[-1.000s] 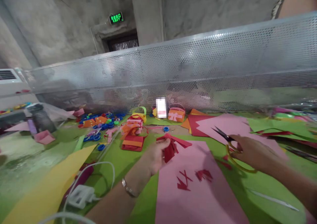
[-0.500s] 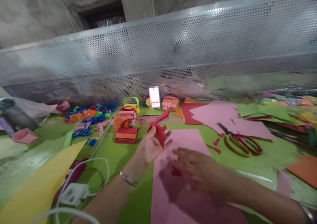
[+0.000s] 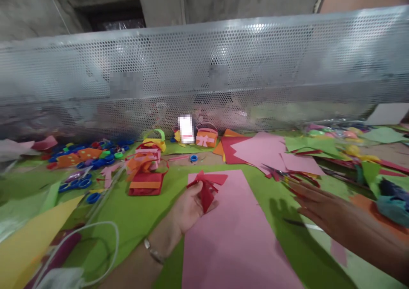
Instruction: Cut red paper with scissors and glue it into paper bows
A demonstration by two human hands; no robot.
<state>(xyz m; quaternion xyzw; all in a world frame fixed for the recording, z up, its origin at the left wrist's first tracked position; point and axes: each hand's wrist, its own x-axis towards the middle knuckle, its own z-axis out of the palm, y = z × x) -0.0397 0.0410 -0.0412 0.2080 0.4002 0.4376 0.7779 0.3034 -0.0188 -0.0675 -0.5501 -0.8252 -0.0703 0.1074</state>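
Note:
My left hand (image 3: 191, 204) pinches a folded red paper bow (image 3: 207, 195) between thumb and fingers, above the upper left part of a pink paper sheet (image 3: 220, 238). To the right, my right hand (image 3: 315, 199) is stretched out flat, fingers extended and nothing visibly held. Its fingertips lie over the handles of a pair of scissors (image 3: 275, 170) and partly hide them. A few small red scraps are beside the scissors' blades. Left of my left hand stands a small red paper bag (image 3: 146, 184) with an orange band.
Behind the scissors lie more pink sheets (image 3: 260, 146) and green paper (image 3: 309, 144). Blue tape rings and clips (image 3: 96, 161) are heaped at the left. A white cable (image 3: 116, 238) loops at the lower left. A perforated metal panel (image 3: 191, 72) closes off the back.
My right hand has moved right, from over the pink sheet to the scissors; the red scrap beneath it has left the sheet. My left hand still holds the bow, slightly lower. The view has shifted right.

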